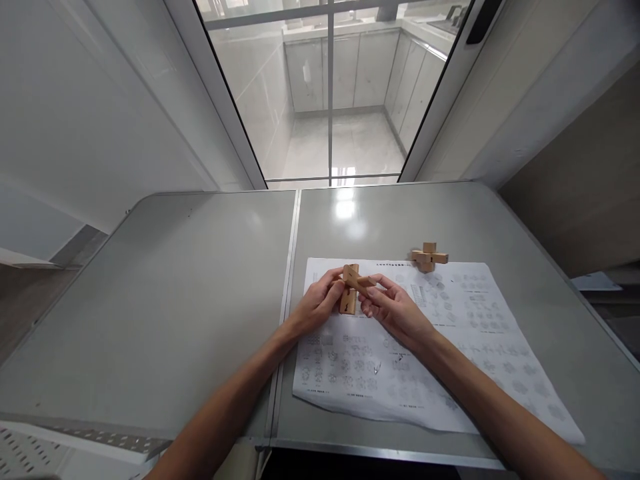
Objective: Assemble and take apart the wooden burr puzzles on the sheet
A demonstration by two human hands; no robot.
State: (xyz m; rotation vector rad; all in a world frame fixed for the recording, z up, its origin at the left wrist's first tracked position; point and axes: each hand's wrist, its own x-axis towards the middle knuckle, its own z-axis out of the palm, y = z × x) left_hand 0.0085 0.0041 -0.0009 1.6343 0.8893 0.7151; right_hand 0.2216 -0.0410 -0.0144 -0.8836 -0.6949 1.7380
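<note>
Several small wooden puzzle pieces [349, 301] are held together in a loose cross shape above the printed sheet. Dark marks show on their faces. My left hand [323, 298] grips the upright part from the left, thumb in front. From the right, my right hand [393, 304] pinches a slanted wooden piece [356, 280] that meets the others. Whether the pieces interlock or only touch cannot be made out. Beneath both hands lies the white instruction sheet [350, 393], covered in small diagrams.
An assembled wooden cross puzzle [429, 257] stands at the sheet's far edge, right of my hands. The grey folding table [200, 287] has a metal seam [286, 293] left of the sheet. Beyond its far edge is a glass door [330, 93].
</note>
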